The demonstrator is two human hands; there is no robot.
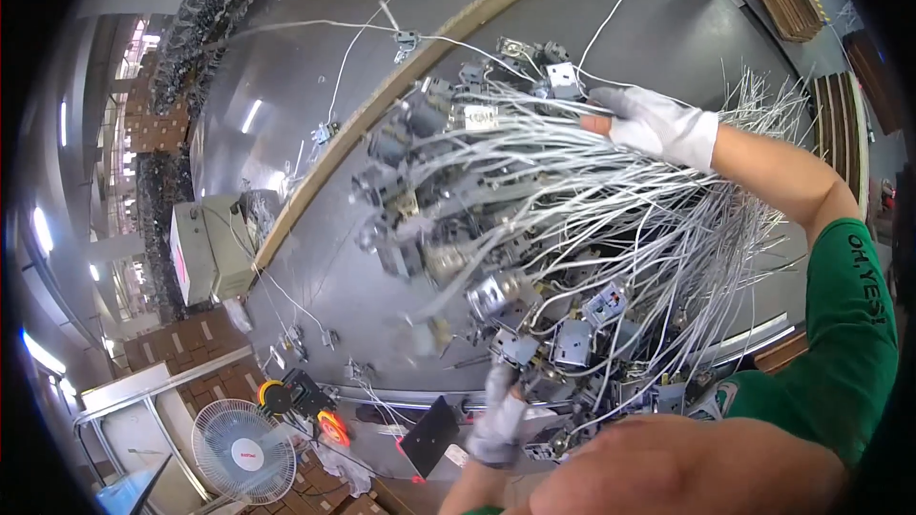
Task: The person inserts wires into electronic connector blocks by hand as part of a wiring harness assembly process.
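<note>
A large heap of white cables [649,219] with small boxy metal fittings on their ends lies across the grey metal table [329,315]. My right hand [663,129], in a white glove with a bare thumb tip, rests on the upper side of the cables. Its fingers point left and the thumb stands apart. At the table's near edge, my gloved left hand [498,420] reaches up to a metal fitting [516,347]. Its fingers are at the fitting's lower edge, smeared by motion, so their grip is unclear. Several fittings at the heap's left side are blurred too.
A wooden strip [382,100] crosses the table beyond the heap. Loose cabled fittings [324,132] lie past it, near a beige box-shaped machine [212,250]. A white fan [245,451] and a dark tilted panel [429,437] stand at the near left. Stacked cardboard [840,138] is at right.
</note>
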